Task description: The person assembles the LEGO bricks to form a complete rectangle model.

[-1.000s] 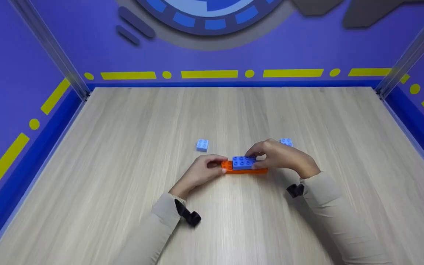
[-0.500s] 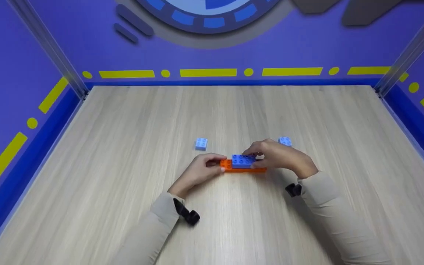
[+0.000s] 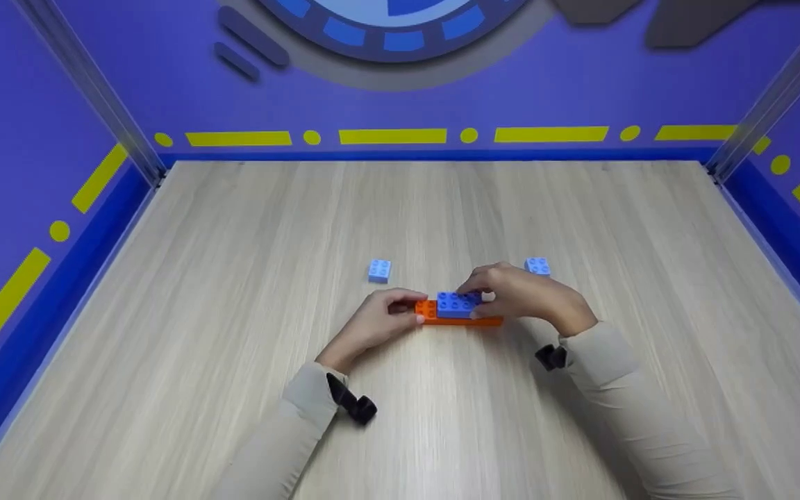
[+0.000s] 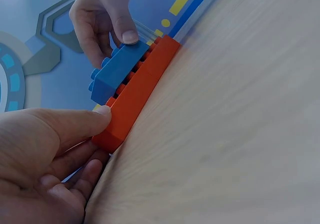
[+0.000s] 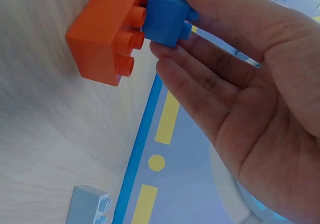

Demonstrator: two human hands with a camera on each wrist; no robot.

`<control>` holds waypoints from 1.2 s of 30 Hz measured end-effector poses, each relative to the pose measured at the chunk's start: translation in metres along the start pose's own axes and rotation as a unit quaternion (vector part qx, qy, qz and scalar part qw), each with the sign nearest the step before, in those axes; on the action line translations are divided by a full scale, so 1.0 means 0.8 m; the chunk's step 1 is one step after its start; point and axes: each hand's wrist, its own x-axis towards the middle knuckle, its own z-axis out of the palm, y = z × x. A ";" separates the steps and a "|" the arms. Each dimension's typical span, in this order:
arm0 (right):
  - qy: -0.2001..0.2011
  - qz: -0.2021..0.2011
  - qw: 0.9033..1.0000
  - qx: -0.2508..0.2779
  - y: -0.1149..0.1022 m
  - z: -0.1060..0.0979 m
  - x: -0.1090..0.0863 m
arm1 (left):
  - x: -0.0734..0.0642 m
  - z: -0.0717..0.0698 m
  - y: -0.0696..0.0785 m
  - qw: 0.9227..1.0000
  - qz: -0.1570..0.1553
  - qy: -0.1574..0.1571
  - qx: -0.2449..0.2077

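Note:
A long orange building brick [image 3: 461, 322] lies crosswise on the table. Above its studs is a blue brick [image 3: 451, 305], set in from the orange brick's left end; orange studs show along the seam in the left wrist view. My left hand [image 3: 378, 321] pinches the left end of the orange brick between thumb and fingers. With thumb and fingertips, my right hand [image 3: 533, 295] pinches the right part of the blue brick, covering some of its studs. Bare orange studs [image 5: 125, 65] stick out past the blue brick in the right wrist view.
Farther back on the wooden table [image 3: 268, 229], a small light blue brick [image 3: 380, 271] lies behind my left hand. Another light blue brick [image 3: 537, 266] is just behind my right hand, partly covered by it. Blue-purple walls [image 3: 400, 111] enclose the table's back and sides.
Both hands keep their grips, and the bricks stay almost the same relative to each other. The whole head view has shifted slightly.

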 end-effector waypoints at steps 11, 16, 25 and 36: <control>0.024 0.009 1.000 0.008 -0.003 0.006 0.006 | 0.001 0.000 -0.003 1.000 0.001 -0.004 -0.001; 0.025 0.007 1.000 0.008 -0.002 0.008 0.007 | 0.001 -0.001 -0.003 1.000 -0.007 -0.005 0.007; 0.029 -0.029 0.999 -0.017 -0.003 0.008 0.007 | 0.002 0.001 -0.003 1.000 -0.015 0.000 -0.019; 0.027 -0.031 0.999 -0.021 -0.003 0.009 0.008 | 0.002 0.000 -0.004 1.000 -0.019 0.001 -0.007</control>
